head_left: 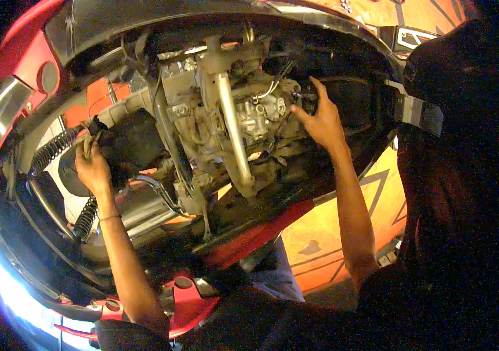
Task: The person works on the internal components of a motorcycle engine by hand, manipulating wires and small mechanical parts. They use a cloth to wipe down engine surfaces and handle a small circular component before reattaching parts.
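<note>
An opened scooter body lies below me, its engine [255, 120] bare in the middle. My left hand [93, 169] is at the rear left, fingers closed on a small dark strap-like piece [96, 126] beside a black coil spring [55, 151]. My right hand [322, 120] reaches to the right of the engine. Its thumb and forefinger curve around a dark part next to thin cables [274, 88]; shadow hides what that part is. A pale metal tube [233, 126] crosses above the engine between my hands.
Red and black body panels [27, 58] rim the opening. A second coil spring [85, 219] stands near my left forearm. A metal bracket [416, 111] sticks out at the right end. The orange patterned floor [319, 245] shows below, and bright light enters at the lower left.
</note>
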A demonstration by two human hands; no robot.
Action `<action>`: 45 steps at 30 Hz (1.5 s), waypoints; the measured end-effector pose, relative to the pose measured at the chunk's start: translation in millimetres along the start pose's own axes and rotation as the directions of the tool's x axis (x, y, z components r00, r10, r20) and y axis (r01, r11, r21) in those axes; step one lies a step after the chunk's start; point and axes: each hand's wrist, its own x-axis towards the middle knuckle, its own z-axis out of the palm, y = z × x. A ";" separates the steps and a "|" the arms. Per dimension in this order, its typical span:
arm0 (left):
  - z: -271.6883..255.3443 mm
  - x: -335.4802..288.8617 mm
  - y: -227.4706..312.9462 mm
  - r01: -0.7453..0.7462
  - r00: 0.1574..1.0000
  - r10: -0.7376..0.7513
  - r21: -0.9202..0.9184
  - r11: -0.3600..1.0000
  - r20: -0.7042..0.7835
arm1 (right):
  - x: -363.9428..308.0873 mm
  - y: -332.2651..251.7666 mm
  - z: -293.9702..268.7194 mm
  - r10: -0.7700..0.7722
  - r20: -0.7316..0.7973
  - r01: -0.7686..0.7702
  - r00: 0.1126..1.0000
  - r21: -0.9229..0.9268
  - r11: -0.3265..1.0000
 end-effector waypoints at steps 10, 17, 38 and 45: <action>33.4 -17.5 -47.8 -0.126 0.972 0.048 0.341 0.932 0.228 | 1.2 1.4 -7.9 0.152 -0.072 -0.152 0.986 0.017 0.988; 15.3 -32.4 77.5 -0.545 0.801 0.571 0.179 0.820 -0.178 | 6.0 11.6 -10.2 0.238 -0.056 -0.239 0.970 -0.026 0.971; 190.1 -257.6 247.6 0.609 0.722 -0.039 -0.608 0.510 0.690 | -0.7 -16.0 11.1 0.237 0.101 -0.237 0.966 -0.015 0.971; 185.0 -253.5 252.7 0.604 0.744 -0.119 -0.586 0.541 0.658 | 2.5 -10.0 17.8 0.120 0.037 -0.115 0.992 -0.108 0.987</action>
